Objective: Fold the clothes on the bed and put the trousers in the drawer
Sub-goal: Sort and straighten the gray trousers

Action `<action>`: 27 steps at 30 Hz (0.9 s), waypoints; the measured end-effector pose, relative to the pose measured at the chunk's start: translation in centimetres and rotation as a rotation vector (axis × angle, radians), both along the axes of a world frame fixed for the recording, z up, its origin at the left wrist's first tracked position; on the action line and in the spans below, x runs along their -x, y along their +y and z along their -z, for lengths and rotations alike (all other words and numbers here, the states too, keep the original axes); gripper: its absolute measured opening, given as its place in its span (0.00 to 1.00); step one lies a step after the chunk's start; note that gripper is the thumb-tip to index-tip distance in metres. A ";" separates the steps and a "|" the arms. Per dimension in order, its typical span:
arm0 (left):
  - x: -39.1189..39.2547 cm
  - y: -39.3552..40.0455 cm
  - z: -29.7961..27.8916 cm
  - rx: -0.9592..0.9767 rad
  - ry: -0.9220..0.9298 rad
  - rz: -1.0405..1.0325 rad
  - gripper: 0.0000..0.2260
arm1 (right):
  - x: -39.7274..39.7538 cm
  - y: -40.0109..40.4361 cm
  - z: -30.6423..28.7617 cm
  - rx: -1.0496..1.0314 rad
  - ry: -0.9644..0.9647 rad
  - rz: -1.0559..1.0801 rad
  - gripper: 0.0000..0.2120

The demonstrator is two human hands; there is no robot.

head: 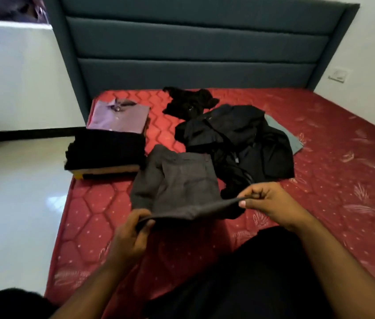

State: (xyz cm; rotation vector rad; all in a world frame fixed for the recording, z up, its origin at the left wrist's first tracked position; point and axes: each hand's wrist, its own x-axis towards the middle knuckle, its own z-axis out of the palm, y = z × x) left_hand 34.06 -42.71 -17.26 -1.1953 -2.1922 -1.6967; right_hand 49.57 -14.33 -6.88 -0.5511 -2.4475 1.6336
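Dark grey trousers (pixel 181 183) lie partly folded on the red mattress (pixel 333 157) in front of me. My left hand (pixel 131 236) pinches their near edge at the left, and my right hand (pixel 267 203) pinches the same edge at the right, lifting it off the bed. Beyond them lies a heap of unfolded black clothes (pixel 239 139) with a grey-blue garment (pixel 290 137) under it. A smaller black garment (pixel 188 102) lies crumpled further back.
At the bed's left edge sit a folded purple shirt (pixel 119 116) and a folded black stack (pixel 106 148) on something yellow and brown. A padded blue headboard (pixel 193 47) stands behind. White floor (pixel 16 192) lies to the left. No drawer is in view.
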 end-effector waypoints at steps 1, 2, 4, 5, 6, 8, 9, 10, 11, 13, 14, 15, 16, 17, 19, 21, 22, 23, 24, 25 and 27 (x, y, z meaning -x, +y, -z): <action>-0.7 -0.5 0.6 0.004 -0.027 0.008 0.09 | -0.5 0.1 0.1 0.009 -0.025 -0.022 0.06; -1.4 -0.8 1.0 0.006 -0.054 0.019 0.08 | -0.9 0.2 0.1 0.017 -0.052 -0.040 0.06; -2.5 -1.2 1.0 0.001 -0.056 0.029 0.06 | -1.5 0.4 -0.1 0.047 -0.080 -0.071 0.07; -2.9 -1.4 0.7 -0.002 -0.051 0.023 0.06 | -1.7 0.3 -0.3 0.067 -0.092 -0.083 0.08; -3.2 -1.6 0.2 0.005 -0.061 0.010 0.06 | -1.9 0.2 -0.4 0.090 -0.101 -0.094 0.08; -3.6 -1.8 -0.6 0.022 -0.139 -0.009 0.05 | -2.3 0.2 -0.7 0.147 -0.129 -0.107 0.07; -3.7 -1.9 -1.1 0.035 -0.187 0.009 0.06 | -2.5 0.4 -0.8 0.172 -0.147 -0.115 0.07; -3.8 -2.0 -1.6 0.050 -0.224 0.047 0.06 | -2.7 0.5 -1.1 0.195 -0.166 -0.133 0.06; -3.8 -1.9 -2.3 0.069 -0.272 0.105 0.06 | -2.9 0.7 -1.5 0.222 -0.193 -0.154 0.05; -3.0 -1.6 -3.5 0.077 -0.401 0.213 0.07 | -2.8 1.1 -2.1 0.280 -0.252 -0.181 0.02; -2.1 -1.3 -3.7 0.077 -0.454 0.229 0.06 | -2.2 1.4 -1.9 0.296 -0.265 -0.177 0.04; -1.1 -0.7 -3.8 0.081 -0.492 0.223 0.04 | -1.4 1.7 -1.7 0.288 -0.256 -0.146 0.04; 0.1 0.0 -3.6 0.088 -0.523 0.193 0.02 | -0.1 2.0 -1.2 0.254 -0.225 -0.093 0.03; 1.5 1.1 -3.3 0.086 -0.577 0.151 0.01 | 1.6 2.3 -0.4 0.207 -0.192 -0.040 0.02; 4.8 3.9 -2.6 0.089 -0.665 0.023 0.03 | 6.1 3.1 1.6 0.146 -0.161 0.087 0.05; 9.1 7.1 -0.9 0.143 -0.639 -0.113 0.02 | 11.0 4.5 4.4 0.104 -0.142 0.187 0.08; 11.7 8.7 0.1 0.179 -0.633 -0.175 0.02 | 13.7 5.4 5.8 0.061 -0.120 0.226 0.08; 14.1 10.0 1.1 0.216 -0.644 -0.229 0.02 | 16.0 6.5 7.0 0.012 -0.093 0.267 0.07; 16.3 11.0 2.1 0.293 -0.664 -0.275 0.04 | 18.2 7.4 8.4 -0.027 -0.076 0.300 0.05; 17.8 11.6 3.0 0.406 -0.663 -0.314 0.09 | 19.7 8.0 9.5 -0.054 -0.079 0.326 0.06; 18.7 11.3 4.7 0.657 -0.635 -0.386 0.20 | 21.1 8.7 12.0 -0.056 -0.172 0.378 0.16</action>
